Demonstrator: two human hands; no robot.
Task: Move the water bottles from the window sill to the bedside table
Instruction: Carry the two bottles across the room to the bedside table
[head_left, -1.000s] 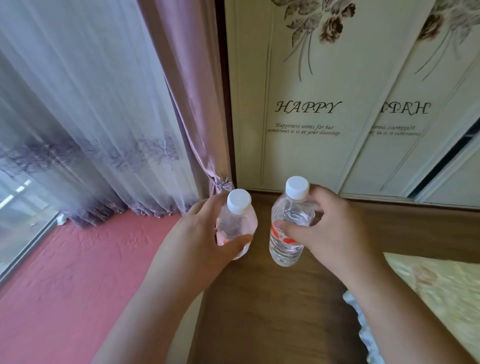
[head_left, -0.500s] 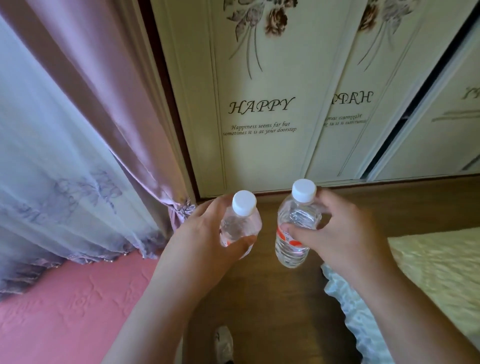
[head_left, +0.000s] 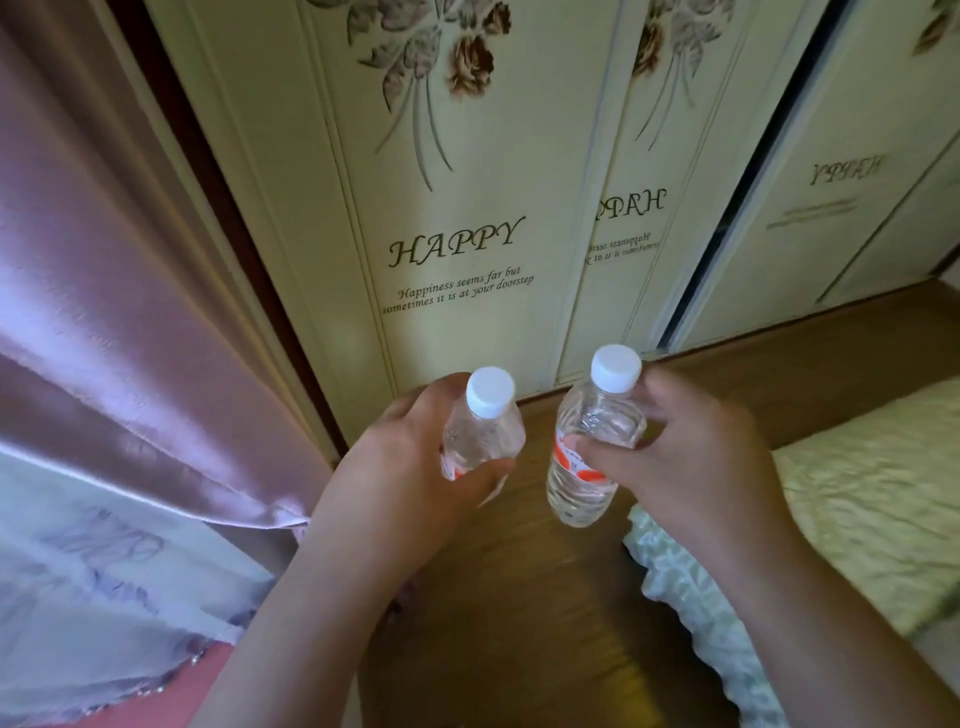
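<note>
Wood floor (head_left: 519, 623) underfoot, cream wardrobe doors (head_left: 457, 260) with "HAPPY" lettering straight ahead. Pink curtain (head_left: 130, 364) over on the left. Left hand (head_left: 410, 478) wrapped around a clear water bottle (head_left: 480, 441) with white cap, held up in the air. Right hand (head_left: 691, 467) next to it, gripping a second bottle (head_left: 587, 457) around its red label. Bedding (head_left: 857, 493) at far right.

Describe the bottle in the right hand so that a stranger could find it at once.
Start at the cream wardrobe door printed "HAPPY". Below it, two hands hold clear, white-capped bottles. Yours is the right hand's bottle: nearer the bed, its red label and lower body showing, unlike the left hand's bottle.
</note>
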